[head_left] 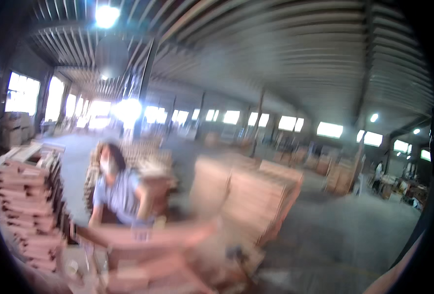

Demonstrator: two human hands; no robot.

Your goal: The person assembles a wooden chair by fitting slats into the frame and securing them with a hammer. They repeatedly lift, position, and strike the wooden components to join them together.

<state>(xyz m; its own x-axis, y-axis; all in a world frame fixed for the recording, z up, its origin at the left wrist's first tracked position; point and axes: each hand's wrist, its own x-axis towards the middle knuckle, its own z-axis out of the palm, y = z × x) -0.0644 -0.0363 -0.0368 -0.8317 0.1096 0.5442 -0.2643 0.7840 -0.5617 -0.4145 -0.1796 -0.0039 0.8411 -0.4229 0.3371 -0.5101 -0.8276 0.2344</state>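
Note:
Everything close by is smeared by motion. At the lower right edge part of my right arm (393, 275) shows, but its hand is outside the picture. My left hand cannot be made out; a blurred skin-coloured patch lies in the lower left corner. Nearest in front of me are reddish-brown wooden pieces (160, 237), some set at an angle, perhaps parts of a frame. Behind them a co-worker (121, 193) in a light blue shirt and a white mask leans toward the pieces. That person's hands are too blurred to read.
A tall stack of wooden frames (28, 206) stands close on the left. Right of centre is a large block of stacked wooden parts (249, 196). More stacked wood (153, 164) lies behind the co-worker. A grey floor (325, 240) runs right, toward a farther pile (341, 176).

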